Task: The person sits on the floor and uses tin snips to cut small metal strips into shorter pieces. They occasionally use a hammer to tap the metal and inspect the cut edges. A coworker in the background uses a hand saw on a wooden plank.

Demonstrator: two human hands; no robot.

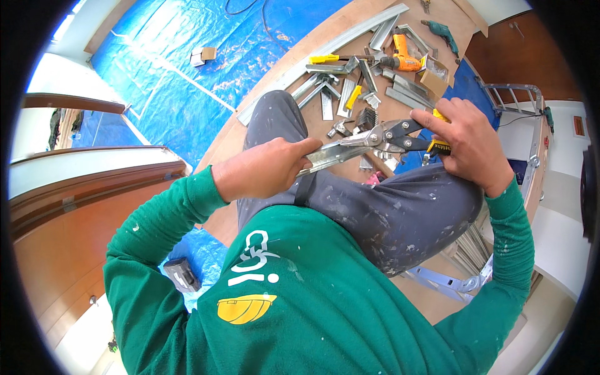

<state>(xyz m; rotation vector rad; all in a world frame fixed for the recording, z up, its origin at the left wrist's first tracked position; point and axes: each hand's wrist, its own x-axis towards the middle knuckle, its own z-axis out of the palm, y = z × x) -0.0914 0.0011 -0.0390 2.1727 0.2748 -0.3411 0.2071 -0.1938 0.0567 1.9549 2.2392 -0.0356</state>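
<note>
Snips (389, 135), silver-bladed and yellow-handled, held in the right hand (470, 142), meet a silver metal channel (337, 155) the left hand (265, 167) grasps over the tan wooden board (231, 134), inside its left edge; cutting looks unfinished.

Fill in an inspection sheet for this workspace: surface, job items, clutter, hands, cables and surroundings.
Surface: board, partly covered with tools and metal.
Job's things: strip, with the snips at its right end.
Clutter: offcuts, hammer and orange drill on the board; green drill near its far right edge.
Hands: left hand grips the strip; right hand grips the snips.
Cables: dark cable on the blue sheet.
Surroundings: ladder at right; black case at lower left.
</note>
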